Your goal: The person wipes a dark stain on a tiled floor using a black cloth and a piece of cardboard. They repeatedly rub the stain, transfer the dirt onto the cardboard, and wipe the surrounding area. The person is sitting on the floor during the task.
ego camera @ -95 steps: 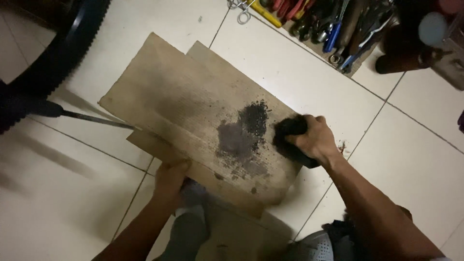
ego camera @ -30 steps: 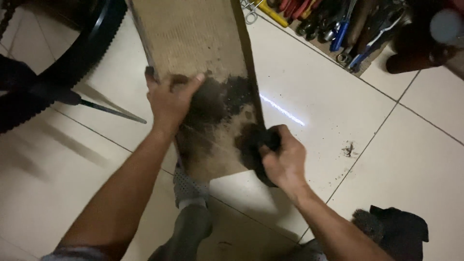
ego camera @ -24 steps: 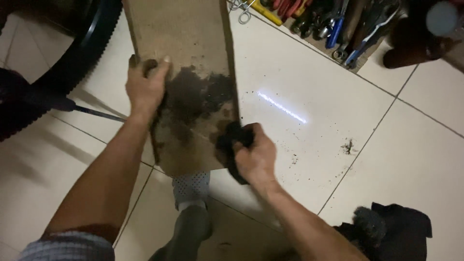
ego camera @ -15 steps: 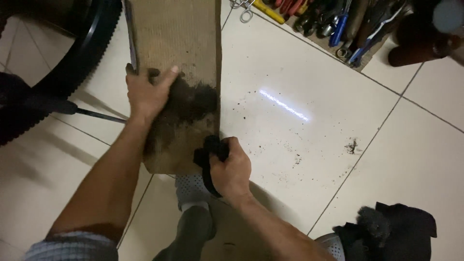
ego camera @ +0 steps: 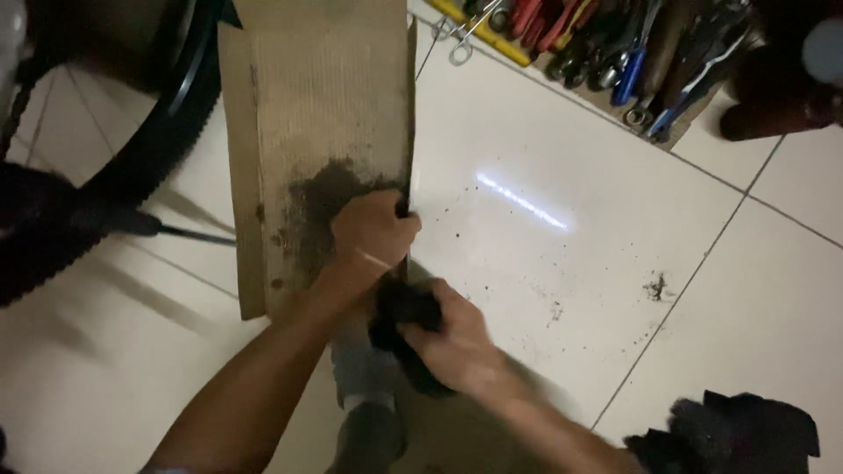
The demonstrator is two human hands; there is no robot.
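Observation:
A brown cardboard sheet with a dark greasy stain is held up over the white tiled floor. My left hand grips its right edge near the lower corner. My right hand is closed around a black rag just below the cardboard's bottom edge, next to my left wrist. Under both hands I see my grey sock and dark shoe.
A bicycle tyre curves along the left. A row of hand tools lies at the top right beside a dark red can. Dirt specks dot the tiles. A black cloth lies at the bottom right.
The cardboard has been lifted off the floor and swung left. My left hand shifted from its left side to its right edge. My right hand with the rag dropped below the cardboard.

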